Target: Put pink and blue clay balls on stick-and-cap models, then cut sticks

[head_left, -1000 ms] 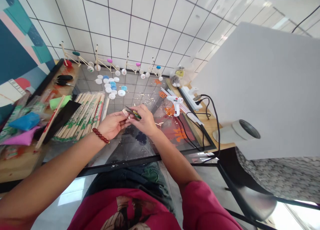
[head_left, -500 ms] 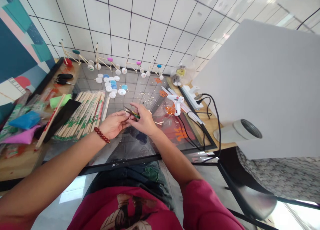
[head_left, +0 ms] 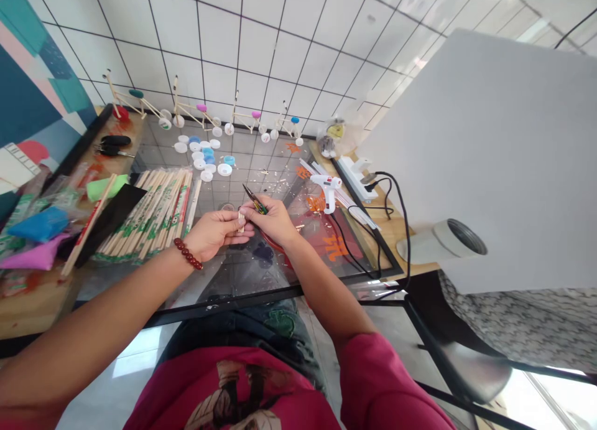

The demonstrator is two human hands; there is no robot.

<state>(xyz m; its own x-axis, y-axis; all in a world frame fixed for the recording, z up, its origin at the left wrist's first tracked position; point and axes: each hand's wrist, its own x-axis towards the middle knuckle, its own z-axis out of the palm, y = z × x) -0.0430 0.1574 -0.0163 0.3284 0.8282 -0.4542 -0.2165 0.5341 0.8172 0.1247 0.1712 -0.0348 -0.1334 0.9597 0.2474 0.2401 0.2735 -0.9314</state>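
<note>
My left hand [head_left: 215, 229] is palm up over the glass tabletop [head_left: 261, 274], with a red bead bracelet [head_left: 188, 254] on its wrist. Its fingers pinch a short pale wooden stick piece [head_left: 241, 222]. My right hand [head_left: 271, 220] grips small pointed cutters [head_left: 255, 202] with green-and-yellow handles, their dark tips angled up and to the left. The tool is just beside the stick piece. Part of each is hidden by my fingers, so I cannot tell whether the blades touch the wood.
A large bundle of wrapped bamboo chopsticks [head_left: 158, 212] lies left of my hands. Beyond them are white and blue bottle caps [head_left: 205, 162] and several small stick-built bicycle models [head_left: 193, 114]. A white glue gun [head_left: 326, 190], a power strip [head_left: 355, 178] and black cables lie to the right, beside a large white board [head_left: 485, 150].
The cutters have swung from lying nearly level to pointing up and left. My hands have drawn slightly closer together, and the stick piece now stands more upright in my left fingers.
</note>
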